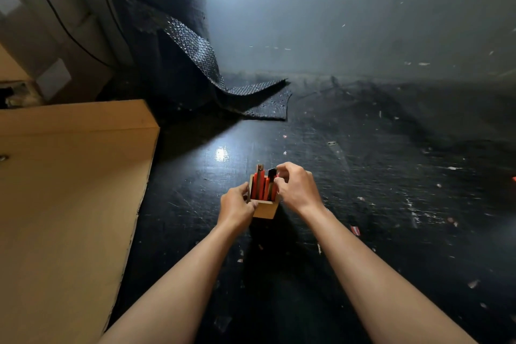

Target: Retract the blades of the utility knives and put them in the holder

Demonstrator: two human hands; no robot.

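Observation:
A small square wooden holder (264,211) stands on the dark work surface near the middle. Several red utility knives (259,185) stand upright in it, their tops sticking out above the rim. My left hand (236,205) grips the holder's left side, thumb on the front rim. My right hand (296,188) is at the holder's right side, its fingertips pinched on the black top end of the rightmost knife (272,176). Whether the blades are retracted is too small to tell.
A large cardboard box (69,190) fills the left. A roll of black bubble wrap (173,36) stands at the back, its loose end trailing onto the scratched black surface (377,190). Small scraps litter the surface, and a red object (513,179) peeks in at the right edge.

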